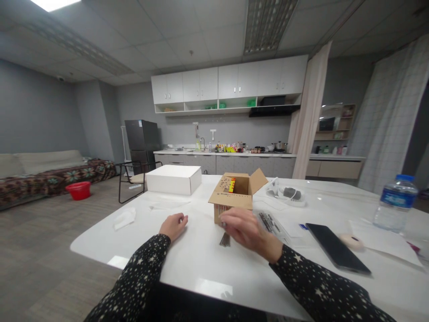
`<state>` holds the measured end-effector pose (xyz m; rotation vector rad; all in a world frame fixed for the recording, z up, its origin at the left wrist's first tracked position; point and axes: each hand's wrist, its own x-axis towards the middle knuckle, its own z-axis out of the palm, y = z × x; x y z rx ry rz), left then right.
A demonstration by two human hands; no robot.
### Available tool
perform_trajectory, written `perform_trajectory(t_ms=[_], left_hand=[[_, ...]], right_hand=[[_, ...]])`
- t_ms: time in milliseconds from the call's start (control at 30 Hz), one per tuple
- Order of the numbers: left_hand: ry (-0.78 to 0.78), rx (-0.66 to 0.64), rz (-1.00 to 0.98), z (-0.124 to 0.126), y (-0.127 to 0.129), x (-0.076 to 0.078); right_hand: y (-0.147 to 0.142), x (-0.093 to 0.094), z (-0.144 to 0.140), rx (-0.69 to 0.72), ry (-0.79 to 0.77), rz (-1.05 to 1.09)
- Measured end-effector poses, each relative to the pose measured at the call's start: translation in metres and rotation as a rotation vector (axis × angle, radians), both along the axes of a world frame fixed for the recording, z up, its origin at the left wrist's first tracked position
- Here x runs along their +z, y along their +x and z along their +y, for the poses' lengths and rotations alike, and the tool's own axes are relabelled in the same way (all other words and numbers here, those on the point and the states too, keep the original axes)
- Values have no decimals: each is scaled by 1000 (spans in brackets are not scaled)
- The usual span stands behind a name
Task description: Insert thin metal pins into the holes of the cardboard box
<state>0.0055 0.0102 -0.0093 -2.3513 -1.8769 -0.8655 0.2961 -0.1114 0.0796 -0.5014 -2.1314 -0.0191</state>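
— Starting nearest: what do the hands show?
— Left hand (173,226), lower centre, rests on the table (187,264), fingers curled loosely, holding nothing. Right hand (244,230) has fingers pinched on a bundle of thin dark sticks (225,240), standing on the table.
— Beyond that?
— Touching the right hand's fingertips, an open cardboard box (234,193), mid-frame. Phone (337,247) lower right; white box (173,179) behind, centre left.

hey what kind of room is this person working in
Probably a studio flat or staff lounge with a kitchenette: a counter with sink under white wall cupboards, a dark fridge, and a sofa by the wall. The hands work at a white table.
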Motion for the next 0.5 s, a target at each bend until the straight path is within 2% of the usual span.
perform_trajectory(t_ms=[167, 333, 500], left_hand=[[-21, 1, -5, -2, 3, 3], [-22, -4, -4, -4, 5, 5], [-24, 6, -7, -5, 5, 7]], right_hand=[[4, 31, 21, -149, -109, 333], [5, 63, 40, -97, -290, 525], [8, 70, 61, -70, -449, 549]])
